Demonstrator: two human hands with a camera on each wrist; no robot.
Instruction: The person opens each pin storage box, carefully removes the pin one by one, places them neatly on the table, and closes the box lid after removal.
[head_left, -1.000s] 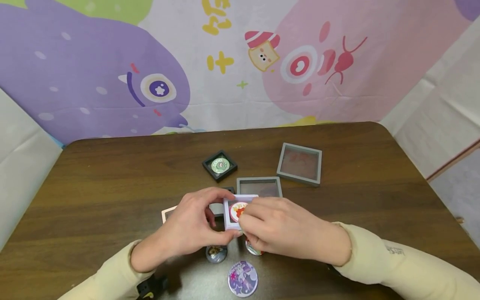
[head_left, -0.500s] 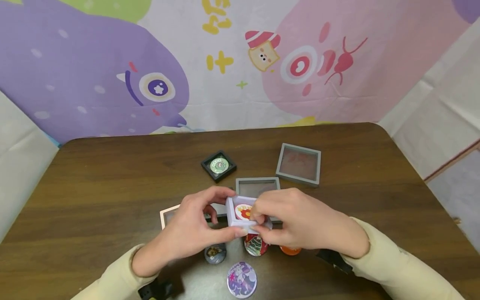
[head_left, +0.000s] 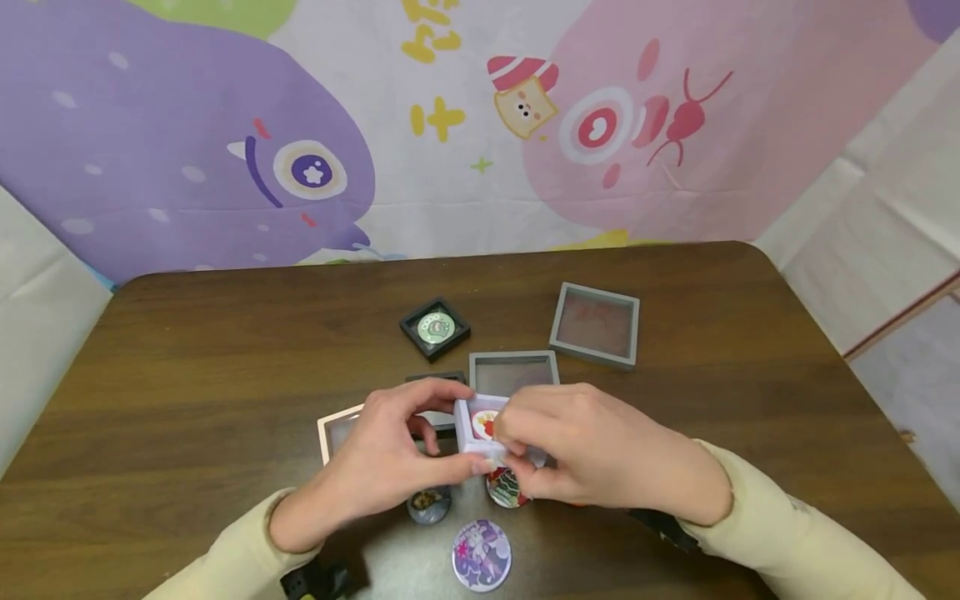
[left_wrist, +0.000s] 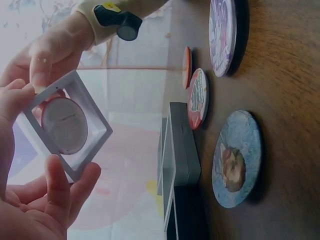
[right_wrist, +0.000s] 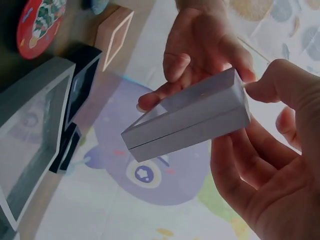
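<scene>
A small lavender display frame [head_left: 463, 425], raised above the table, is between both hands. Inside it sits a round badge with a red and yellow print [head_left: 483, 425]; the left wrist view has the badge's plain back [left_wrist: 65, 127]. My left hand [head_left: 386, 446] grips the frame's left side, thumb at the near edge and fingertips at the far one. At the right end, my right hand [head_left: 600, 446] pinches the frame, its curled fingers hiding part of the badge. A thin seam runs along the side of the frame [right_wrist: 190, 125] in the right wrist view.
Near the hands lie a purple badge [head_left: 482, 556], a blue badge [head_left: 429, 505], a red badge [head_left: 506, 488] and an orange badge [left_wrist: 187, 67]. Behind are two grey frames [head_left: 595, 325] [head_left: 513, 357], a black frame holding a green badge [head_left: 436, 328], another dark frame and a pinkish frame [head_left: 324, 437].
The frame has tilted and shifted slightly right in the left hand. The right hand has drawn back right, its thumb now at the frame's near edge. Over the last half second, little has moved.
</scene>
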